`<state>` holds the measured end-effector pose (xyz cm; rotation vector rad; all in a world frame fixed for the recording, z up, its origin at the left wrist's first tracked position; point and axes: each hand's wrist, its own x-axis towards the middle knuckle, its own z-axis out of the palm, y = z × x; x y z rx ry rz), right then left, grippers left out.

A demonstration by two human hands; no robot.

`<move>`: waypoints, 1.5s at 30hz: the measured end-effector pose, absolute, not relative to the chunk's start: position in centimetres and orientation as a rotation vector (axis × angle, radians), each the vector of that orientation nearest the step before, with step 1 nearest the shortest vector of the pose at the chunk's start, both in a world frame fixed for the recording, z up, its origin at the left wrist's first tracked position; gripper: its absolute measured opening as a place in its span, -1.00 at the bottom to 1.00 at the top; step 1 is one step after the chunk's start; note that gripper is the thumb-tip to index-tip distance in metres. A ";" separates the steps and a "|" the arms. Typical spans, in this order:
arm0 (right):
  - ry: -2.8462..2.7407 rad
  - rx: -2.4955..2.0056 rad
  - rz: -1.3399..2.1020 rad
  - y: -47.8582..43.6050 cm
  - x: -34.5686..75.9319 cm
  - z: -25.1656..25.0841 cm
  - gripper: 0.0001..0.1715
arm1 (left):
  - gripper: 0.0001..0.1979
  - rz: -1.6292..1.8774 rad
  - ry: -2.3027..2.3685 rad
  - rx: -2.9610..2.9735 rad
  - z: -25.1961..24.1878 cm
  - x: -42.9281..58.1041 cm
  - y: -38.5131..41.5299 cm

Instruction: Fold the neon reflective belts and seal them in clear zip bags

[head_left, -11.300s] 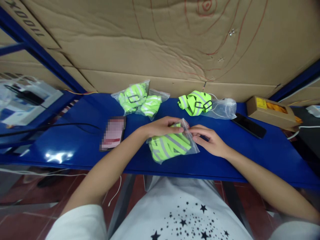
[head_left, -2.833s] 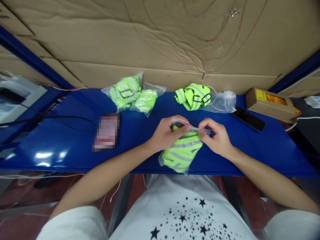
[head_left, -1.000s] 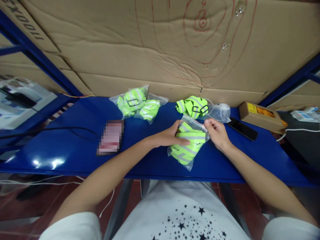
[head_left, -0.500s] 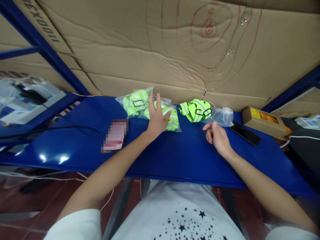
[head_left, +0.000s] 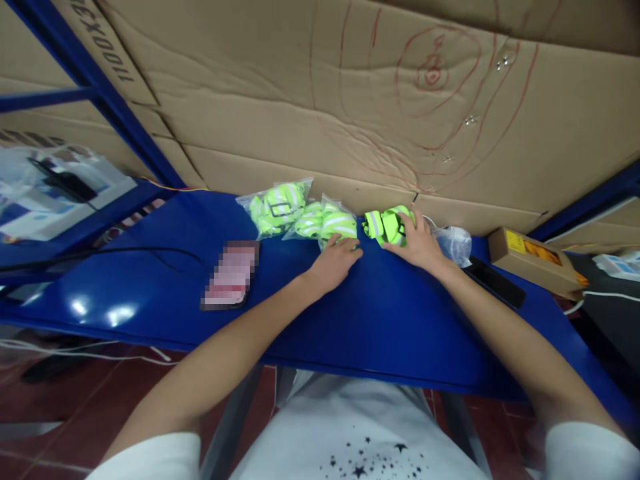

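Three clear bags with folded neon-yellow reflective vests lie at the back of the blue table (head_left: 150, 293): one (head_left: 277, 207) on the left, one (head_left: 307, 223) in the middle, one (head_left: 339, 225) on the right. My left hand (head_left: 334, 260) rests just in front of the right bag, fingers loosely curled and empty. My right hand (head_left: 417, 241) lies over an unbagged neon-yellow vest (head_left: 383, 225), fingers wrapped on its right side. Beside it lie empty clear bags (head_left: 454, 241).
A phone with a blurred screen (head_left: 230, 275) lies left of my left hand. A black phone (head_left: 495, 281) and a cardboard box (head_left: 535, 260) sit on the right. A black cable (head_left: 100, 253) runs across the left. Cardboard sheets (head_left: 350, 107) back the table.
My left hand has let go of the bagged vest beside the other two and drawn back a little. My right hand has reached forward and closed on the loose vest.
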<state>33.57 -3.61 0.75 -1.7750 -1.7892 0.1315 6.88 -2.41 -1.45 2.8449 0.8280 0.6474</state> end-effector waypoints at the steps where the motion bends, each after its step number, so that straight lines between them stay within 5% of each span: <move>1: -1.732 -1.762 0.177 -2.7 34.0 0.6 -0.13 | -0.57 0.652 0.787 2.838 -1.5 6.6 -1.8; 5: -1.488 -1.695 0.244 -1.1 35.1 1.0 -0.45 | -0.57 0.745 0.695 2.802 -1.3 6.5 -2.2; 9: -1.332 -1.526 0.395 -3.1 35.3 3.6 -0.48 | -0.57 0.925 0.711 2.731 -0.5 7.5 -4.6; 14: -1.297 -1.345 0.707 -9.2 34.2 6.1 -0.54 | -0.17 1.090 0.717 2.556 0.0 7.7 -5.4; 18: -1.309 -1.221 0.886 -12.8 33.6 5.7 -0.57 | 0.05 0.759 0.443 2.303 -0.7 7.8 -5.2; 24: -1.487 -1.144 0.902 -16.3 35.8 5.8 -0.55 | -0.54 0.529 0.329 2.185 -0.9 8.2 -5.2; 29: -2.122 -1.293 0.645 -22.7 37.7 7.6 -0.63 | -0.60 0.728 0.468 1.815 0.4 8.0 -4.9; 33: -2.510 -1.574 0.487 -26.7 38.9 7.6 -0.15 | -0.62 1.080 0.560 1.534 1.7 7.9 -5.1; 39: -2.059 -1.429 0.256 -24.1 35.9 8.4 -0.59 | -0.64 1.349 0.622 1.657 2.1 7.8 -5.6; 45: -2.228 -1.429 -0.016 -16.2 30.9 6.7 -0.11 | -0.60 1.192 0.428 1.781 2.8 7.7 -6.5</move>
